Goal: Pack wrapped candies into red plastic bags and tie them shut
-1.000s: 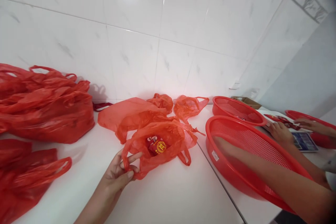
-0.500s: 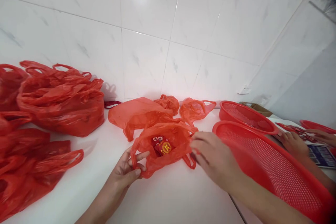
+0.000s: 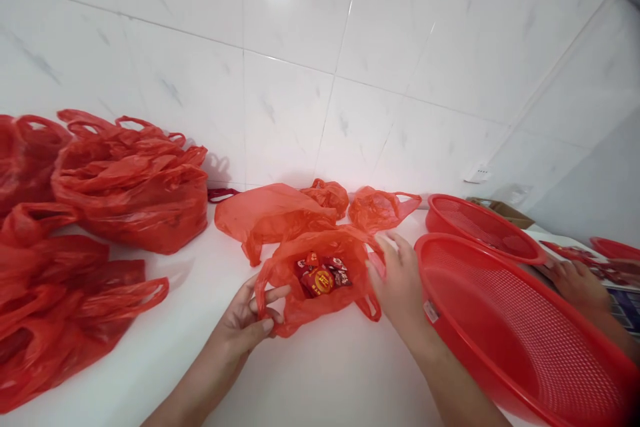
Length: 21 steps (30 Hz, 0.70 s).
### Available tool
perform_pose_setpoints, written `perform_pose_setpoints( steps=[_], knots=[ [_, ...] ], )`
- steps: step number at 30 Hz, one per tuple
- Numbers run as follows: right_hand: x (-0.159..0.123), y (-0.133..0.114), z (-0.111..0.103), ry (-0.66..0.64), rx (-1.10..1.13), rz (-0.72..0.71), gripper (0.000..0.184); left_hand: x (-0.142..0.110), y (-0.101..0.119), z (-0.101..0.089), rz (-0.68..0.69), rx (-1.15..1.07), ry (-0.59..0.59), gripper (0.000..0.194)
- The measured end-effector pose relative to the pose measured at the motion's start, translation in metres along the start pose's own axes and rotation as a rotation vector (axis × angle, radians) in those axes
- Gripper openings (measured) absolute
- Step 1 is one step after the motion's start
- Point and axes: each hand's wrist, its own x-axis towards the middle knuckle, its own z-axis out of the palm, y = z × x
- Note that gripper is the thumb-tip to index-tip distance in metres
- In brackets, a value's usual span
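Note:
A thin red plastic carrier bag [image 3: 320, 310] stands with its mouth spread, facing up. Inside lie several small red wrapped sweets [image 3: 324, 280], some with gold and white print. My left hand [image 3: 245, 320] grips the bag's left rim and handle, thumb in front and fingers tucked into the loop. At the opposite side, my right hand [image 3: 400, 287] has the bag's right edge between thumb and fingers, with the other fingers lifted and slightly apart. Part of the right handle loop hangs below this hand.
Loose red bags [image 3: 273, 210] lie behind against the tiled wall. Fuller red bags [image 3: 130, 193] crowd the left. Two red mesh baskets [image 3: 470, 320] stand on the right. Beyond them, another person's hand [image 3: 575, 283] is near red packets and a cardboard box [image 3: 510, 213].
My right hand has turned more upright at the bag's right edge. The mouth is wider and more sweets show inside. My left hand keeps its grip; the view has shifted slightly.

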Motion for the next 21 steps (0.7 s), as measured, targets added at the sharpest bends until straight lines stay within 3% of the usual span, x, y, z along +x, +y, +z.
perform_pose_setpoints(
  steps=[3, 6, 10, 12, 16, 19, 21],
  knots=[
    [-0.006, 0.019, 0.006, 0.045, -0.044, 0.146, 0.054, 0.001, 0.002, -0.001, -0.021, -0.007, 0.001, 0.068],
    [-0.006, 0.027, 0.013, -0.044, -0.021, 0.252, 0.058, 0.004, 0.007, 0.000, -0.028, 0.002, 0.027, 0.065],
    [0.018, 0.025, 0.017, -0.292, 0.093, 0.404, 0.021, 0.025, 0.029, 0.013, 0.019, 0.119, 0.043, 0.058],
    [0.042, 0.021, 0.014, -0.314, 0.136, 0.461, 0.016, 0.044, 0.051, 0.026, 0.083, 0.211, 0.010, 0.057],
    [0.089, 0.010, -0.012, -0.037, 0.324, 0.537, 0.014, 0.071, 0.113, 0.065, 0.333, 0.290, 0.037, 0.055],
    [0.102, 0.002, -0.048, 0.197, 0.582, 0.585, 0.012, 0.062, 0.154, 0.090, 0.535, 0.320, 0.021, 0.053],
    [0.096, -0.004, -0.072, 0.280, 0.684, 0.566, 0.013, 0.046, 0.172, 0.098, 0.636, 0.379, 0.020, 0.054]
  ],
)
